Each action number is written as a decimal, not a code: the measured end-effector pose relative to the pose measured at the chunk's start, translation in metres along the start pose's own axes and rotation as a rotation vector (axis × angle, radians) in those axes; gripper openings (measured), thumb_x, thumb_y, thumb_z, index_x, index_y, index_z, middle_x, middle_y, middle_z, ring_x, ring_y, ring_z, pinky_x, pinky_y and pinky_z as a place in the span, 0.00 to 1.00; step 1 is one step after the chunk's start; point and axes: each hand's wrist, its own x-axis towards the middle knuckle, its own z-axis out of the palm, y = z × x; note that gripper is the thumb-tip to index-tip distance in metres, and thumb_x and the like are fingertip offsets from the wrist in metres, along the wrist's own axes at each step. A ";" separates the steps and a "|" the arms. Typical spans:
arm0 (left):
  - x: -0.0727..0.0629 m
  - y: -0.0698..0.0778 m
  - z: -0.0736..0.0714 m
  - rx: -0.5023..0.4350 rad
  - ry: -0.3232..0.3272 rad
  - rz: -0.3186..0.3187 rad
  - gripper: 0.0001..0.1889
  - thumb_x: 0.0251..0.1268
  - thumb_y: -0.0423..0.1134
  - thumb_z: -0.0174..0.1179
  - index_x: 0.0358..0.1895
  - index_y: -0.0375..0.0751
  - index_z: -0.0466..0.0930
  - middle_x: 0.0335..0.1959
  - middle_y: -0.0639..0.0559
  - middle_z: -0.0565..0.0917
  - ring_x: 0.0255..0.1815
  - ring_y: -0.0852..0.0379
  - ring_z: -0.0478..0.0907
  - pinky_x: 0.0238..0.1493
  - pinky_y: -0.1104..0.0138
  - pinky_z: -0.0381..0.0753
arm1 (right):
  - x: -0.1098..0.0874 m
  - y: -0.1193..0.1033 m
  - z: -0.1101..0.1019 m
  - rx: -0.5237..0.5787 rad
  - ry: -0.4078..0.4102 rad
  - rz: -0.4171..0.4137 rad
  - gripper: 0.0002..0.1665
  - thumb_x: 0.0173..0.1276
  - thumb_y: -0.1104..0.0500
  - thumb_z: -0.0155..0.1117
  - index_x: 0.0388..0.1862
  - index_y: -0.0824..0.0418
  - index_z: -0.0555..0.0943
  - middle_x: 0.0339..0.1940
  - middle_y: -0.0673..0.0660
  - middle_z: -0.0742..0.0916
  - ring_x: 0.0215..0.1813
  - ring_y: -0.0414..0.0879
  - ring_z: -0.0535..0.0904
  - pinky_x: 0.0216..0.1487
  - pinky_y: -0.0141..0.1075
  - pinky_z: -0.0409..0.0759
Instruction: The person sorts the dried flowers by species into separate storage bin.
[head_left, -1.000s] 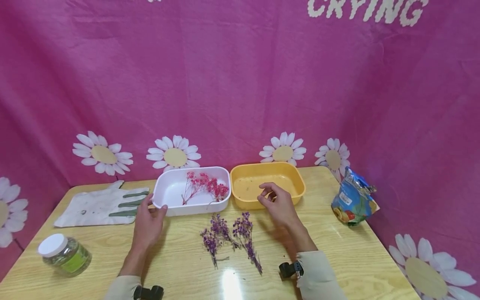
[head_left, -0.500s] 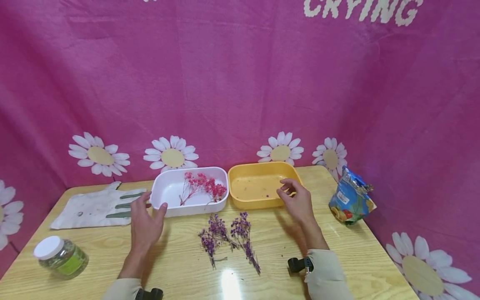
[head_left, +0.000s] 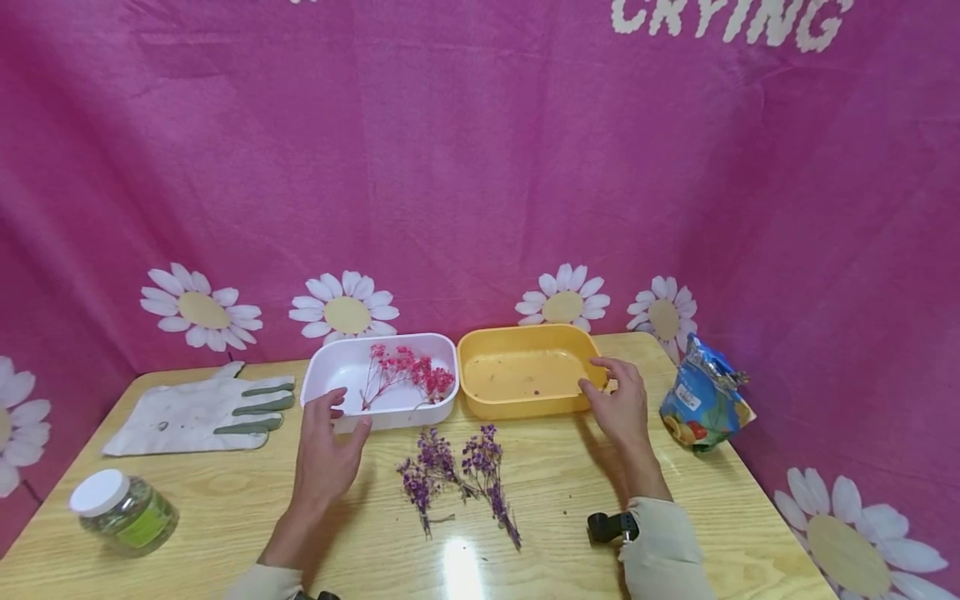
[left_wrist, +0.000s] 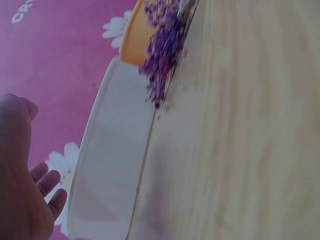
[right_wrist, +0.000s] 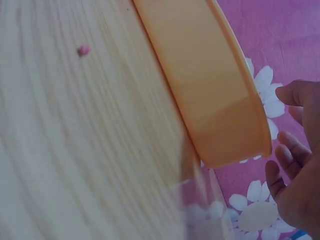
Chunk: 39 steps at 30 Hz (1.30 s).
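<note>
Thumb and fingers stand well apart on the left hand, which is empty and reaches the near left corner of the white tray holding pink flowers. The right hand, likewise empty and parted, is at the right end of the yellow tray; whether either hand touches its tray cannot be told. Purple flowers lie on the table before the trays. White letters on the pink cloth read "CRYING"; print on the jar's green label is too small to read.
</note>
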 end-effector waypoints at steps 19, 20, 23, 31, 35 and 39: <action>-0.028 0.019 0.019 0.010 -0.219 -0.006 0.26 0.60 0.39 0.65 0.62 0.41 0.70 0.45 0.44 0.74 0.42 0.52 0.73 0.42 0.64 0.74 | 0.000 0.014 -0.002 0.073 -0.213 0.259 0.37 0.71 0.49 0.59 0.74 0.55 0.59 0.70 0.62 0.71 0.65 0.56 0.71 0.66 0.48 0.74; -0.029 0.021 0.020 0.009 -0.244 -0.009 0.27 0.60 0.39 0.65 0.62 0.41 0.69 0.45 0.43 0.74 0.42 0.53 0.72 0.41 0.65 0.74 | 0.000 0.014 -0.003 0.072 -0.216 0.267 0.37 0.71 0.49 0.58 0.75 0.55 0.58 0.70 0.62 0.71 0.65 0.56 0.71 0.66 0.48 0.73; -0.032 0.024 0.021 0.032 -0.322 -0.042 0.28 0.60 0.42 0.65 0.64 0.43 0.68 0.45 0.45 0.75 0.40 0.56 0.72 0.39 0.68 0.73 | -0.001 0.016 -0.004 0.086 -0.219 0.302 0.36 0.72 0.48 0.57 0.75 0.53 0.58 0.69 0.62 0.71 0.66 0.56 0.70 0.67 0.49 0.72; -0.044 0.033 0.021 0.156 -0.446 -0.131 0.29 0.61 0.50 0.63 0.64 0.46 0.68 0.47 0.50 0.77 0.44 0.55 0.75 0.47 0.57 0.77 | -0.002 0.020 -0.003 0.108 -0.214 0.290 0.36 0.72 0.47 0.57 0.74 0.51 0.59 0.67 0.64 0.74 0.65 0.57 0.73 0.66 0.48 0.73; -0.050 0.037 0.021 0.224 -0.493 -0.145 0.27 0.58 0.52 0.64 0.60 0.47 0.71 0.45 0.52 0.77 0.45 0.55 0.75 0.50 0.51 0.76 | -0.001 0.021 -0.003 0.117 -0.201 0.281 0.35 0.71 0.48 0.58 0.73 0.52 0.60 0.66 0.64 0.75 0.64 0.57 0.74 0.65 0.47 0.73; -0.055 0.039 0.021 0.287 -0.531 -0.156 0.28 0.55 0.54 0.65 0.57 0.47 0.72 0.40 0.53 0.76 0.39 0.57 0.74 0.46 0.52 0.76 | -0.001 0.019 -0.005 0.121 -0.210 0.288 0.35 0.71 0.49 0.58 0.74 0.52 0.60 0.66 0.64 0.75 0.65 0.57 0.74 0.65 0.47 0.73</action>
